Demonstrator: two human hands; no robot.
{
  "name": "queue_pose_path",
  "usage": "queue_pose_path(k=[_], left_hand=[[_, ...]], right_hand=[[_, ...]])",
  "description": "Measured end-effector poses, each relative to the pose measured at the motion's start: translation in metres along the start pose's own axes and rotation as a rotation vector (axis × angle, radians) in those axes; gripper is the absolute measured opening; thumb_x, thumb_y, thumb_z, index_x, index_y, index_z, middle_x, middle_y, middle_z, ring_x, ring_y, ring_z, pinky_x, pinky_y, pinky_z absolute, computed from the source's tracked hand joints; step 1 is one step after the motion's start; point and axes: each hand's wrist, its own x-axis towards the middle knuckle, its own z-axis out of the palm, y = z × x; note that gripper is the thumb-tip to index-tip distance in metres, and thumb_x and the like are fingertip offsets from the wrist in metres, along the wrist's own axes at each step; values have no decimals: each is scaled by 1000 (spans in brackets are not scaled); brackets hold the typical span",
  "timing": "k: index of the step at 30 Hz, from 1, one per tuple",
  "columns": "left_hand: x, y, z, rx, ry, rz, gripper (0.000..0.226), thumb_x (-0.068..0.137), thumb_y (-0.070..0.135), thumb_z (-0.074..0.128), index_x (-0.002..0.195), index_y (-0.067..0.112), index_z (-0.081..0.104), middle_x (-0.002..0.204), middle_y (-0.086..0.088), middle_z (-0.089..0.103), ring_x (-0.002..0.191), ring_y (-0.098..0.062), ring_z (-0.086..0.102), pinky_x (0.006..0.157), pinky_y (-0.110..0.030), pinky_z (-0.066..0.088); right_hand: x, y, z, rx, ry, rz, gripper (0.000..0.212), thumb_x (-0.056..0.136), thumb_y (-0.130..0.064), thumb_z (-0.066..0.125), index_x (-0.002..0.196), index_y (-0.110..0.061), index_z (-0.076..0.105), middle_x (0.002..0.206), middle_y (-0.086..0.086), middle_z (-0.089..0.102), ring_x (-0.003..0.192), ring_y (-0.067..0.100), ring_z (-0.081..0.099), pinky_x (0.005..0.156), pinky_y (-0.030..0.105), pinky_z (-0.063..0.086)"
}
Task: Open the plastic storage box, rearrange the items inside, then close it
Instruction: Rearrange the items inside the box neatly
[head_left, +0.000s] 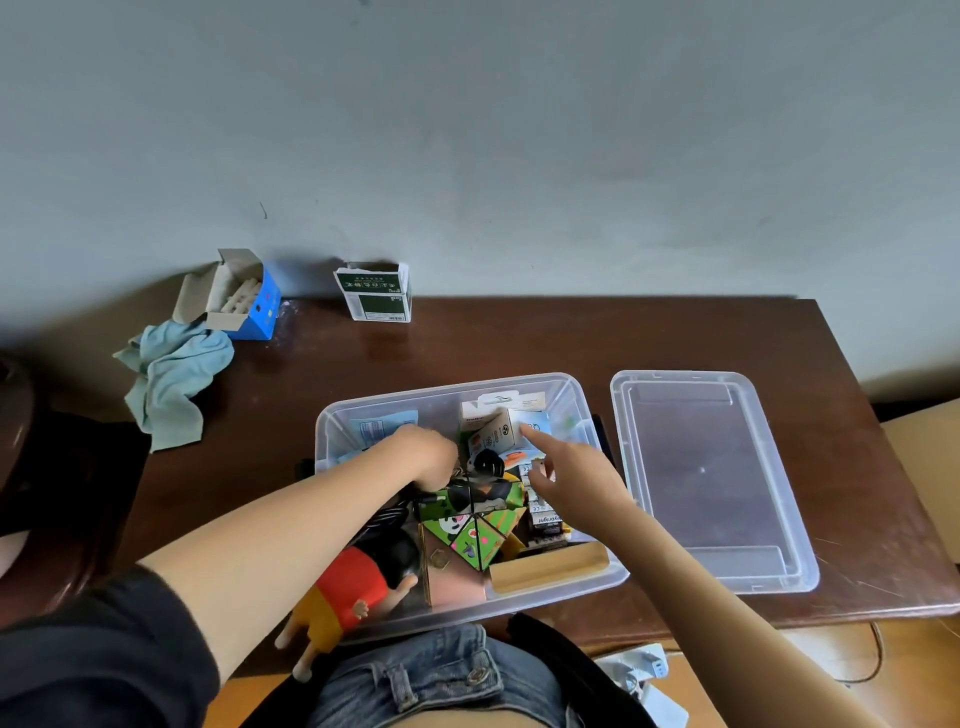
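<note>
Storage box (597, 574) sits open at near edge of desk (270, 415), right in front of the person. Lid (711, 478) is off, lying flat on desk just beside box on its right, not touching as far as I can tell.

Box is packed: green folded-paper toy (475, 535) in middle, doll w/ red shirt (358, 582) at near-left corner w/ legs hanging over the rim, wooden block (550, 566) at near-right wall, small white carton (498, 431) w/ other cartons at far side.

Left hand (428, 449) is down among items at centre-left, fingers curled into the clutter; cannot tell what its grip holds, if anything. Right hand (566, 467) is released, index finger straight and touching the white carton, thumb spread, nothing held.

Step, prob.: mid-rearrange, lid step not yet done.

Handling guess: cartons are light and crushable, so take by opposite side faces, no squeeze. Paper toy is flimsy, lift from under. Doll looks hard plastic, a bit heavier, grab the torso. Box is thin clear plastic, smooth, walls prob. flex; lid is light, pick up by the long rims and press corners down to close.

Far left on desk: blue box of chalk (254, 306), crumpled blue cloth (171, 379), green-white carton (375, 293) by the wall.
</note>
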Motion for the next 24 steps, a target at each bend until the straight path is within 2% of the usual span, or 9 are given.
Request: queue_pose_path(k=[4,7,9,10,13,15,18,21,24], left_hand=[[-10,-5,10,-336,502,38,27,91,6,40,107,12,60,107,-5,62,97,-26,57,68,-31,42],[-14,-7,9,-538,738,74,23,94,13,39,102,20,60,82,8,59,78,-17,56,56,-27,32],[-16,-4,6,-561,781,99,21,95,17,40,104,22,58,64,11,51,59,-9,48,48,-26,27],[-14,-2,5,-557,782,113,22,96,18,41,110,25,57,64,9,54,57,-8,47,47,-28,30],[-10,1,5,-526,761,145,31,98,29,45,128,36,53,97,7,68,86,-16,62,66,-33,50],[-7,1,8,-482,746,155,32,97,43,46,128,40,54,117,10,66,107,-15,60,76,-33,51],[-6,0,15,-395,777,145,42,89,57,51,129,44,53,112,11,68,103,-16,62,57,-26,39],[-5,3,21,-372,832,112,44,86,54,57,128,43,54,103,7,70,95,-19,64,50,-24,27],[-1,6,23,-420,866,72,42,87,49,60,127,43,55,105,5,70,99,-20,63,58,-27,31]], right_hand=[[-1,-12,5,-100,-24,-61,59,95,-20,41,148,-36,19,79,5,58,65,20,52,50,30,38],[4,-16,8,-147,-21,-84,59,97,-18,40,149,-35,17,79,3,54,67,20,53,50,30,38],[7,-17,8,-180,-30,-109,58,98,-18,39,148,-37,16,90,5,59,75,22,58,56,33,43],[9,-17,7,-193,-44,-125,58,99,-19,39,148,-38,15,95,6,61,79,22,59,59,34,46],[10,-15,4,-189,-88,-185,57,100,-20,43,147,-41,17,101,6,63,80,22,60,62,36,50],[7,-9,-1,-127,-14,-200,50,98,-23,47,142,-39,31,107,4,65,84,21,63,67,37,54],[0,5,-6,-81,145,-122,38,94,-22,56,130,-24,42,104,2,69,81,22,67,67,38,55],[0,7,-10,-293,77,-30,30,90,-22,63,116,-14,49,92,5,70,78,24,67,66,34,56],[10,-2,-4,-535,-27,-72,20,88,-8,61,108,-11,58,94,6,69,85,25,66,63,28,46]])
